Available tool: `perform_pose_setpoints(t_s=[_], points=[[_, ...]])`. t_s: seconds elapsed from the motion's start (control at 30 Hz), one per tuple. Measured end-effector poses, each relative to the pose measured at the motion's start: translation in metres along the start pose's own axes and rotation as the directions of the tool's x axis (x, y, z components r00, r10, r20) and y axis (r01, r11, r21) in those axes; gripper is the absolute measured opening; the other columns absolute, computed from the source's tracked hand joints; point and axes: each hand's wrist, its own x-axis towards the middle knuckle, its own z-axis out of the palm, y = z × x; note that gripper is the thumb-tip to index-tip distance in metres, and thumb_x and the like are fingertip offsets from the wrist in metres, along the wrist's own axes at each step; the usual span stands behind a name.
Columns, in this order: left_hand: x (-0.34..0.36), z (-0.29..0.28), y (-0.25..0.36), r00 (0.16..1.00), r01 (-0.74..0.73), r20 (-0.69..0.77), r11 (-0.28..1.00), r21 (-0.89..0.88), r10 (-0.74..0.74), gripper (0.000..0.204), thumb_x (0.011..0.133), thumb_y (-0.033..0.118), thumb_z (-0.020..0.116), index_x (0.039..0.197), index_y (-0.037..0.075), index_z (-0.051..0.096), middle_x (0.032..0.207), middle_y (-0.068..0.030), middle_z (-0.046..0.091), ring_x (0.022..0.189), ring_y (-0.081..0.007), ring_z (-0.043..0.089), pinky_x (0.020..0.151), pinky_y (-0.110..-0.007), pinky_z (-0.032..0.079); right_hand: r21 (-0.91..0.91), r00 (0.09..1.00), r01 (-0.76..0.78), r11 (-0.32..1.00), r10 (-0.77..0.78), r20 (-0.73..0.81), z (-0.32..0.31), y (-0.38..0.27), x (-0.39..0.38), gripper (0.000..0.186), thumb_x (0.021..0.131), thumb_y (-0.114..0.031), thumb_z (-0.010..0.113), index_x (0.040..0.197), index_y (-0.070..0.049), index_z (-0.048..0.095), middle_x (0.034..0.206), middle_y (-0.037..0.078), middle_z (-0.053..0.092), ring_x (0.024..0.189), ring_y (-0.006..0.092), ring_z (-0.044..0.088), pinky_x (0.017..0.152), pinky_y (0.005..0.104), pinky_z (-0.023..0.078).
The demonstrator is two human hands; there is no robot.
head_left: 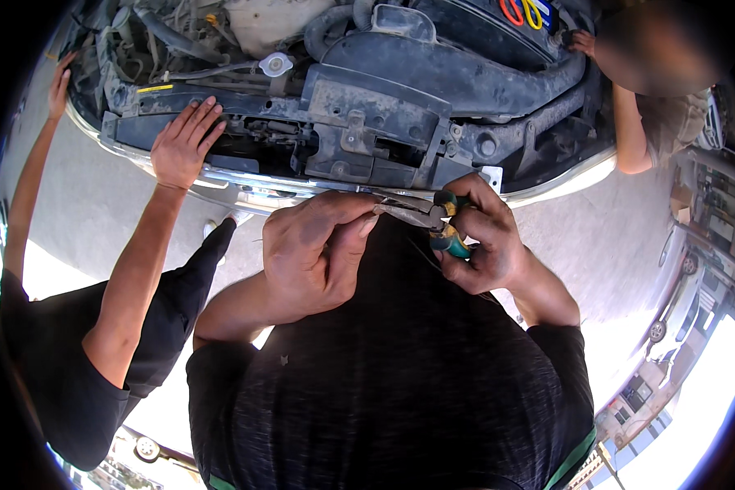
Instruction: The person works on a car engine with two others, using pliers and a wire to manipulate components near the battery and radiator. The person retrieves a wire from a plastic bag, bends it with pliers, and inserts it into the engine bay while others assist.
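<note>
My right hand is wrapped round the green and yellow handles of a pair of long-nosed pliers. The metal jaws point left and reach the fingertips of my left hand. There my left thumb and forefinger are pinched together at the tips of the jaws; whatever small thing lies between them is too hidden to name. Both hands are held in front of my chest, just short of the front edge of a car's open engine bay.
A person in black stands at the left, one hand resting on the car's front panel. Another person's hand touches the bay at the far right. Red and yellow loops lie near the battery area. A parked car stands off to the right.
</note>
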Motion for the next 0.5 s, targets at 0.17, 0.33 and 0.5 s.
perform_pose_setpoints(t_s=[0.17, 0.33, 0.5], points=[[-0.0005, 0.0000, -0.0038, 0.999, -0.038, 0.010, 0.999, -0.023, 0.038, 0.016, 0.078, -0.007, 0.059, 0.094, -0.006, 0.059, 0.080, -0.0160, 0.065, 0.065, -0.0217, 0.066, 0.057, -0.026, 0.051, 0.071, 1.000, -0.007, 0.997, 0.006, 0.018, -0.0005, 0.0043, -0.0023, 0.017, 0.059, -0.002, 0.067, 0.071, 0.001, 0.056, 0.097, 0.019, 0.051, 0.081, 0.0285, 0.057, 0.064, 0.0322, 0.047], [-0.0014, 0.0008, -0.0021, 0.999, -0.024, 0.041, 0.998, -0.056, 0.026, 0.015, 0.079, -0.007, 0.058, 0.095, -0.006, 0.058, 0.083, -0.0170, 0.066, 0.067, -0.0214, 0.067, 0.059, -0.026, 0.052, 0.109, 0.999, -0.033, 0.993, 0.029, 0.039, -0.0009, 0.0057, -0.0032, 0.016, 0.059, -0.002, 0.067, 0.068, 0.000, 0.054, 0.097, 0.019, 0.052, 0.083, 0.0297, 0.057, 0.065, 0.0329, 0.047], [-0.0014, 0.0034, -0.0050, 1.000, -0.004, -0.007, 0.996, -0.088, 0.003, 0.013, 0.080, -0.007, 0.057, 0.094, -0.006, 0.058, 0.081, -0.0165, 0.066, 0.068, -0.0211, 0.067, 0.060, -0.026, 0.052, 0.142, 0.999, -0.040, 0.989, 0.038, 0.018, -0.0004, 0.0066, -0.0054, 0.016, 0.058, -0.002, 0.066, 0.068, 0.000, 0.054, 0.097, 0.019, 0.052, 0.084, 0.0297, 0.056, 0.067, 0.0333, 0.046]])
